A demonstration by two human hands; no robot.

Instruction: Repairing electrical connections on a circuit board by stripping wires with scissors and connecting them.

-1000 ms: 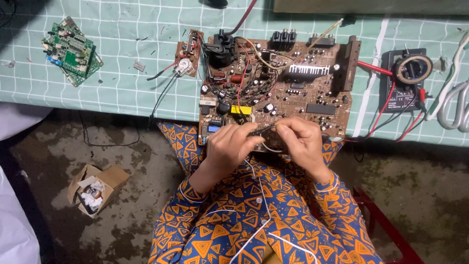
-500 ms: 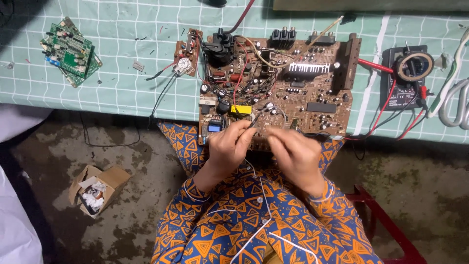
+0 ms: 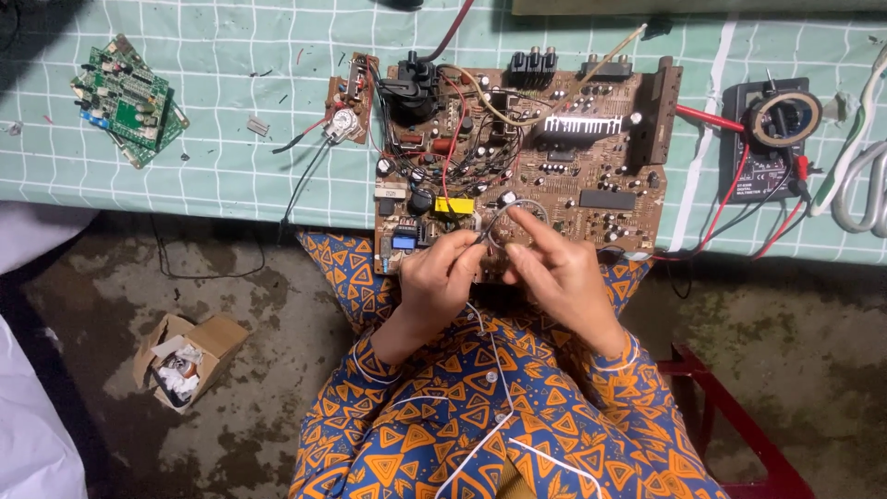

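Together, the left hand [image 3: 442, 277] and right hand [image 3: 557, 275] pinch a thin grey wire [image 3: 504, 211] over the near edge of a brown circuit board [image 3: 554, 176]; a multimeter [image 3: 771, 139] sits at three o'clock, a green board [image 3: 127, 100] at ten.

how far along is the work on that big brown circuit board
Done: the large brown circuit board lies bare on the green checked tablecloth, with the black multimeter and its red leads beside it. In hand: the left hand and right hand pinch a thin grey wire at the board's near edge. Left: that wire hangs loose, its attachment unclear.
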